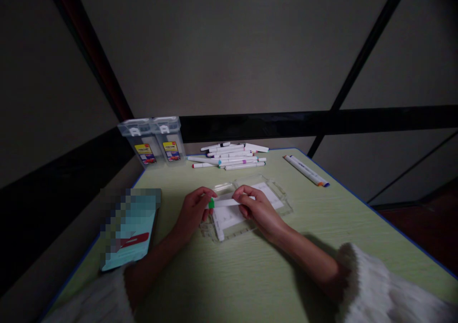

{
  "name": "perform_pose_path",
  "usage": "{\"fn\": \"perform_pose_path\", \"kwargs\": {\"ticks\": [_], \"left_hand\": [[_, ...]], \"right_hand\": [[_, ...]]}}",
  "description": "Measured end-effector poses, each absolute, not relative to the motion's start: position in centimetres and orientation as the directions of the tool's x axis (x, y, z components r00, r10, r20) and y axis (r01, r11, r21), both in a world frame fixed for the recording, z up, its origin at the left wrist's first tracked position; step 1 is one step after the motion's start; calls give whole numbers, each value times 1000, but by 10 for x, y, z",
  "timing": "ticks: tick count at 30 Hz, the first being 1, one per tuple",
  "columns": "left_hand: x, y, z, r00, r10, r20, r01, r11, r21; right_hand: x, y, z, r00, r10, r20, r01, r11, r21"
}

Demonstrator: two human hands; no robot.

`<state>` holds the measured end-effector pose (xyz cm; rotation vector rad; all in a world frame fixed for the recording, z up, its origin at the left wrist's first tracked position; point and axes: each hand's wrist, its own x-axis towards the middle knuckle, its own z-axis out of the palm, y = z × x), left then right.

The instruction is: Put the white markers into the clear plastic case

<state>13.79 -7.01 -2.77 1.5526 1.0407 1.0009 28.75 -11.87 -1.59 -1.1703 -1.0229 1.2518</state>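
A white marker (226, 202) with a green end is held level between my two hands. At its green end, the fingers of my left hand (195, 208) are closed. My right hand (257, 211) pinches the white barrel near its other end. Beneath both hands lies a clear plastic tray (238, 231) with a printed white paper (270, 192) in it. Another white marker (218, 226) rests in the tray at its left side. My fingers partly hide the tray and the paper.
Several white markers (238, 157) lie piled at the table's back. Two clear lidded boxes (171, 141) stand back left. Markers with orange and blue ends (306, 170) lie at the right edge. A teal booklet or package (132, 232), partly blurred, lies left. Walls rise behind the table (343, 218).
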Motion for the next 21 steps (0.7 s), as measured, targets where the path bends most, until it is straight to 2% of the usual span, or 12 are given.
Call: {"fn": "perform_pose_path", "kwargs": {"ticks": [21], "left_hand": [[139,-69,-29,304,947,100,139,-148,979]], "right_hand": [[289,-117,-17,65,998,-16,-101,-10,-995]]}}
